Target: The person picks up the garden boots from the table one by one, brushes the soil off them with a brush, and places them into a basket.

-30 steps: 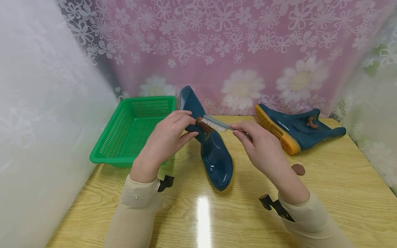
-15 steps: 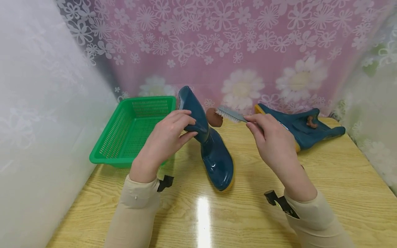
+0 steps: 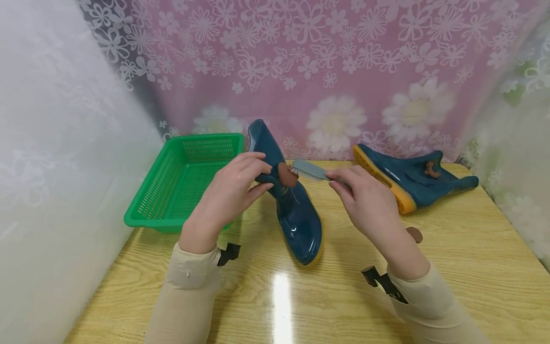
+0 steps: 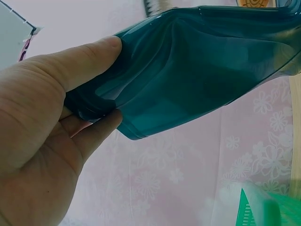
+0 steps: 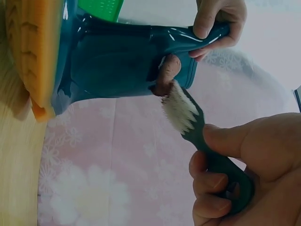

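Observation:
A dark blue rain boot point(image 3: 299, 224) with a yellow sole stands on the table in front of me. My left hand point(image 3: 227, 191) pinches the top edge of its shaft, thumb on one side and fingers on the other, as the left wrist view shows. My right hand point(image 3: 365, 198) grips the handle of a grey brush point(image 3: 310, 169) with white bristles. Those bristles touch a brown clay-like lump point(image 5: 169, 70) at the side of the boot's shaft. In the right wrist view the lump sits against the shaft near its upper end.
A second blue boot point(image 3: 417, 179) lies on its side at the back right, with a brown lump point(image 3: 432, 170) on its shaft. A flat brown piece point(image 3: 414, 234) rests on the table point(image 3: 335, 306). To the left stands a green basket point(image 3: 148, 191); a flowered curtain point(image 3: 335, 71) hangs behind.
The brush swung up and right with the brown lump at its bristles, off the boot, then came back down and left to the shaft. My left hand has kept its hold.

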A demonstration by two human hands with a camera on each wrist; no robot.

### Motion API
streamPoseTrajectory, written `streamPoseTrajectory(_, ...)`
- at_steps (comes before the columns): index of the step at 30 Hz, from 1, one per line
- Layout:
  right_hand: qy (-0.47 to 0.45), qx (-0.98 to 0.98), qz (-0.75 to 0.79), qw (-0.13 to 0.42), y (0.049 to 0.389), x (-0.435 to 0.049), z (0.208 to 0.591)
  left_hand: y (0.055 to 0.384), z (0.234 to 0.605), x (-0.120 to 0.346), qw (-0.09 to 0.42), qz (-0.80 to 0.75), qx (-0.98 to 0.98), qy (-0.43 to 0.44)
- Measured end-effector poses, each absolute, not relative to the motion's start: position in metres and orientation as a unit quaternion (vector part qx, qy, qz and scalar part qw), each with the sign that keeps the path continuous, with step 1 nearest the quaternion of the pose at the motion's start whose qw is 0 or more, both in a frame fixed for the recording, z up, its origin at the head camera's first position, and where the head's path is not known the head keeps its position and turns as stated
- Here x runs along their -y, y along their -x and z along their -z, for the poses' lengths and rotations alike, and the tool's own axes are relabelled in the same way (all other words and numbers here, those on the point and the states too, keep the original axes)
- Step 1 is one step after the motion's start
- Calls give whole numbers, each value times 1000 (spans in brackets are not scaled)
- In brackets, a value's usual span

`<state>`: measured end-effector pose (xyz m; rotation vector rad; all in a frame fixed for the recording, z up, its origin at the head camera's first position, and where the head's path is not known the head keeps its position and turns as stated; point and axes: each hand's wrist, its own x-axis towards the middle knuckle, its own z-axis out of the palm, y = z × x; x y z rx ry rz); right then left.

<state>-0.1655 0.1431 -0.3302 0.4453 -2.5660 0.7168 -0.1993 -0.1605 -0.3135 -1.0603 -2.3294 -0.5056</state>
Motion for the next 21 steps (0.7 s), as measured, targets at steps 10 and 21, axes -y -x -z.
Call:
streamPoseTrajectory(10,-147,922,-271,234,163,-154,324,201,314,159,269,189,856,399)
streamPoseTrajectory(21,-178,910,-269,260,165,-137,336,200,314,157,264,196,854,404)
